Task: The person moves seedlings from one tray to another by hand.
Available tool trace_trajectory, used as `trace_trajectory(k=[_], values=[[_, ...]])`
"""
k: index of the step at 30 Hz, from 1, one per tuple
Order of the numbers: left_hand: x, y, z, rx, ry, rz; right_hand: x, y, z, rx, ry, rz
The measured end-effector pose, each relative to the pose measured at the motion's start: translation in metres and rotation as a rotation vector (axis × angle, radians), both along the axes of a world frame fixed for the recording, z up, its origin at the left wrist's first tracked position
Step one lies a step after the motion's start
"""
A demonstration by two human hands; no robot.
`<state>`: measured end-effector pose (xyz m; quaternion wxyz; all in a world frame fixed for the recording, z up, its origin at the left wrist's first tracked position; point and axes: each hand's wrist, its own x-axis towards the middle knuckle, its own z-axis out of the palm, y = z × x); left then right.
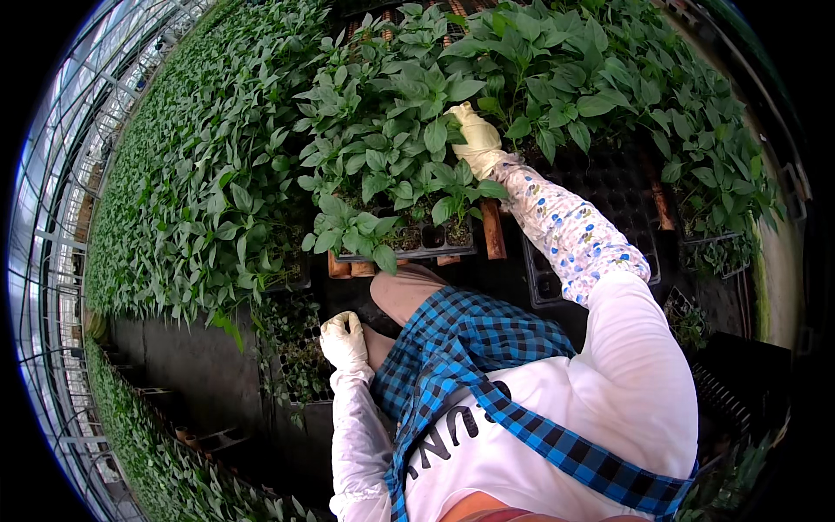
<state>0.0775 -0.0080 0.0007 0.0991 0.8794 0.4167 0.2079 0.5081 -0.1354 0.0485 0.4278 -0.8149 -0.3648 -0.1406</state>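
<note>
My right hand (478, 138), in a pale yellow glove with a flower-patterned sleeve cover, reaches among leafy green seedlings (391, 130). Its fingers are bent at the leaves and partly hidden, so a grip on a stem cannot be made out. Below and left of it, the seedlings stand in a black cell tray (460, 250) whose front row shows soil plugs and an unfilled cell. My left hand (344, 339), in a cream glove, rests by my knee with its fingers curled; whether something small is between them cannot be told.
Orange-brown pipes (492, 228) lie beneath the tray. A black cell tray without plants (545, 277) lies under my right forearm. Smaller seedlings in a tray (303, 365) are at the left, beside a dark walkway (189, 372). Dense seedlings (189, 196) fill the far left.
</note>
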Motion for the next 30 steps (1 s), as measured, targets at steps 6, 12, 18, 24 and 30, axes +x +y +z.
trace_trajectory(k=[6, 12, 18, 24, 30], values=[[-0.003, 0.0, -0.001, 0.05, -0.018, -0.001, -0.051, -0.08, 0.012, 0.675, 0.916, 0.549], [-0.002, 0.002, -0.003, 0.045, -0.017, -0.028, -0.035, -0.157, 0.018, 0.177, 0.396, -0.074], [0.001, 0.001, -0.002, 0.047, -0.043, -0.051, 0.006, -0.171, -0.012, 0.525, 0.737, 0.096], [-0.003, 0.0, -0.001, 0.065, -0.005, -0.04, 0.01, -0.159, 0.0, -0.399, 0.257, -0.346], [-0.004, 0.001, 0.004, 0.049, -0.032, -0.029, 0.012, -0.145, 0.013, -0.653, 0.346, -0.347]])
